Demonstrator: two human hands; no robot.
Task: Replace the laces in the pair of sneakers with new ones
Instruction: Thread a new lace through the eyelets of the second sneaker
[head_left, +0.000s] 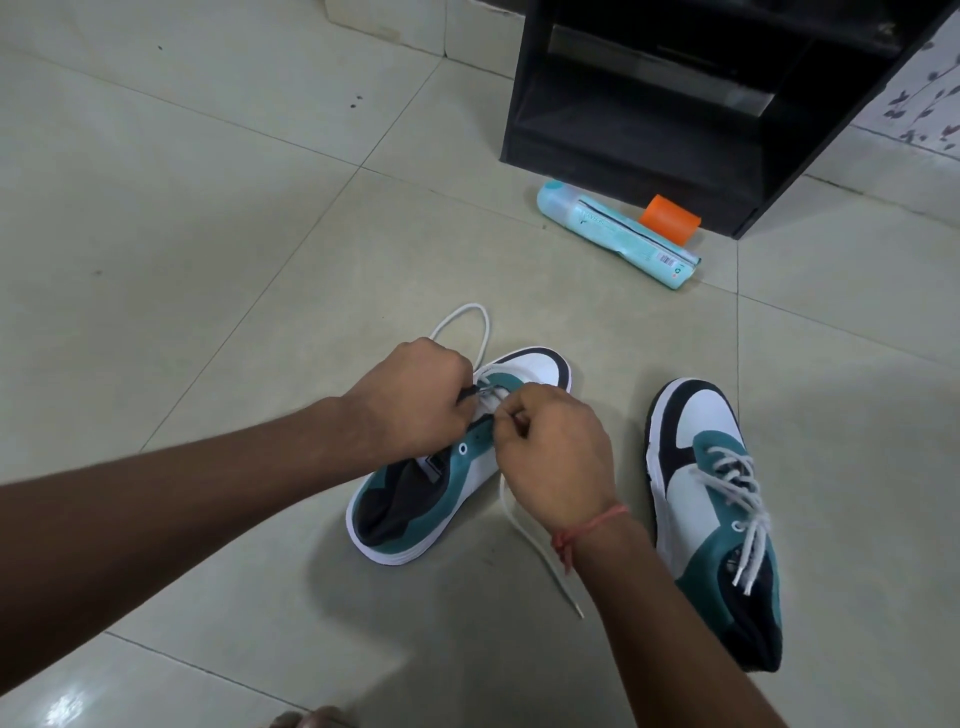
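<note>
A white, teal and black sneaker (447, 483) lies on the floor in front of me, toe pointing away. My left hand (410, 400) grips the lace at the front eyelets. My right hand (550, 447) pinches the white lace (530, 540) there too. One lace end loops on the floor beyond the toe; the other trails toward me under my right wrist. The second sneaker (711, 509) stands to the right, fully laced with a greyish-white lace (743, 499).
The floor is pale tile. A black open shelf unit (675, 104) stands at the back right. A light-blue tube-shaped package (618, 234) and an orange cylinder (670, 218) lie in front of it. A toe shows at the bottom edge.
</note>
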